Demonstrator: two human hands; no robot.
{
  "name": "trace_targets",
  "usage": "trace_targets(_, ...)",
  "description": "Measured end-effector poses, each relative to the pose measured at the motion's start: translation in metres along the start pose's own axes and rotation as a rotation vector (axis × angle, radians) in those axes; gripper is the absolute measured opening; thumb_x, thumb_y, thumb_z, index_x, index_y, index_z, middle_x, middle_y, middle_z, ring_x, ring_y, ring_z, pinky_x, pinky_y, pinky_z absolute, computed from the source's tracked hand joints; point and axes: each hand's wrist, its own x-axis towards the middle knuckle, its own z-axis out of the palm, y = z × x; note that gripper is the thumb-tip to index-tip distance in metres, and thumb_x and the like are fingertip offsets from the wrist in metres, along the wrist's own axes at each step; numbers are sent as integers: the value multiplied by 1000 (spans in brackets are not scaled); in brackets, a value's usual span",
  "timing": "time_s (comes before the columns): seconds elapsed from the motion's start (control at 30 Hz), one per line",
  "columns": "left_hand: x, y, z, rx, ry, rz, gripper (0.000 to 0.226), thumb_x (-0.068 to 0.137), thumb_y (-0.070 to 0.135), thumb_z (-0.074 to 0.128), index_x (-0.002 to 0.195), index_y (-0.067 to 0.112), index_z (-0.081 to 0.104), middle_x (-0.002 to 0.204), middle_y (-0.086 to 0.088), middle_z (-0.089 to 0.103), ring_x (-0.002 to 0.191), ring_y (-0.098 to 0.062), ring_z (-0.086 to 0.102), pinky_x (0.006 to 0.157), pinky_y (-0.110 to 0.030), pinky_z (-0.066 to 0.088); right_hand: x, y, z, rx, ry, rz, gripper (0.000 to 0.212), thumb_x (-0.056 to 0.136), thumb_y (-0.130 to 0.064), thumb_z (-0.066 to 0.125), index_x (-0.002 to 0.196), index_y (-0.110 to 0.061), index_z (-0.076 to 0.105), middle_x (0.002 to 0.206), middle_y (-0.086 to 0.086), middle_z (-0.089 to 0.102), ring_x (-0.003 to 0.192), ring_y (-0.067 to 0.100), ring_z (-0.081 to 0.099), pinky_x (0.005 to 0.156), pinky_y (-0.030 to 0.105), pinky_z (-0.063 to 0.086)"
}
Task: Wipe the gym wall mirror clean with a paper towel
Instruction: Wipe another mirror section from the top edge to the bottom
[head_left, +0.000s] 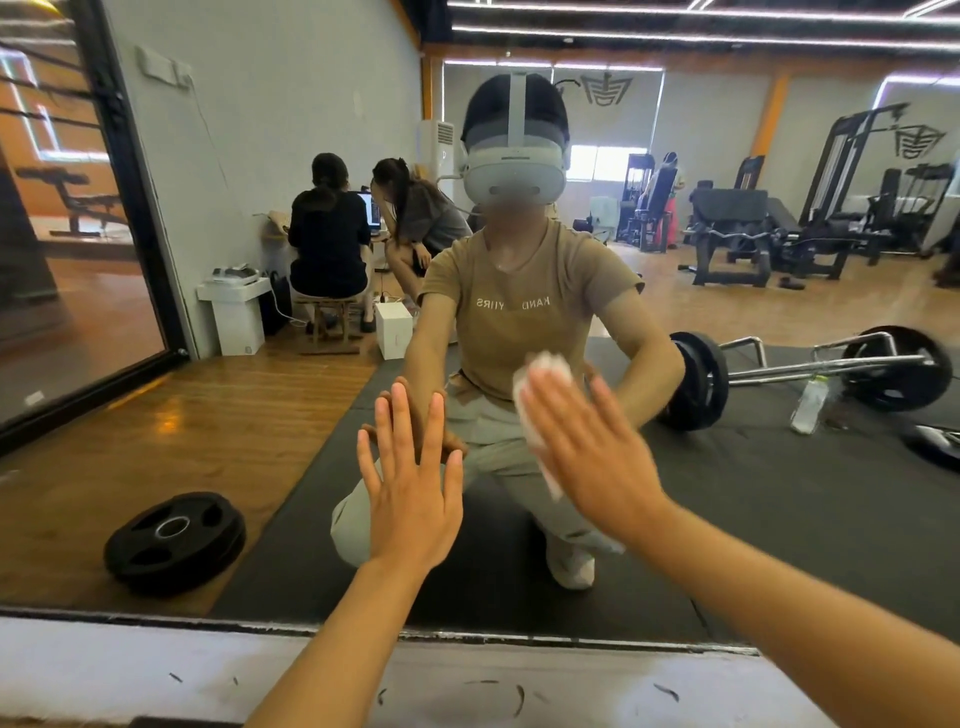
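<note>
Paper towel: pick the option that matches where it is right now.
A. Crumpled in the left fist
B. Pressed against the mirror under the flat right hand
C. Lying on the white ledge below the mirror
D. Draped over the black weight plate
B. The white paper towel sits between the mirror and the right hand, whose fingers lie straight over it; the left hand is flat on the glass with nothing under it.

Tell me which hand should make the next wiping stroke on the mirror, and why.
Right. The right hand already presses the paper towel flat against the mirror with straight fingers. The left hand lies flat on the glass with nothing under it, likely just bracing.
</note>
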Motion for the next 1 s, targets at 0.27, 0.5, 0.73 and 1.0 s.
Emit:
trace_targets(0.27, 0, 33, 2, -42, 52, -3, 72, 101, 43, 35, 161, 14, 7, 167, -15, -4, 155, -29, -2, 122, -47, -10, 55, 62, -29, 315, 272, 534, 62, 105, -15, 47, 153, 7, 14, 161, 29, 15, 150, 42, 10, 125, 45, 1)
trace_targets(0.5, 5, 53, 16, -58, 30, 90, 70, 101, 39, 37, 161, 20, 6, 167, -7, -13, 155, -27, -7, 122, -48, -7, -106, -17, 35, 126, -121, 142, 67, 106, -25, 30, 156, 2, -4, 164, 23, -9, 153, 37, -4, 124, 50, 6)
trace_targets(0.73, 1, 56, 13, -84, 9, 78, 69, 102, 40, 34, 161, 20, 5, 168, -7, -11, 155, -26, -8, 122, -49, -5, -150, -16, 28, 77, -346, 6, 119, 74, -16, 82, 158, -3, -3, 166, 15, -3, 153, 31, -1, 122, 43, 4)
trace_targets(1.0, 0, 70, 18, -26, 27, 43, 74, 101, 43, 33, 161, 12, 3, 168, -10, -10, 155, -26, -5, 121, -48, -12, -2, 55, -29, 293, 29, 287, 63, 100, -12, 48, 154, 6, 20, 163, 24, 13, 153, 36, 11, 124, 51, 14)
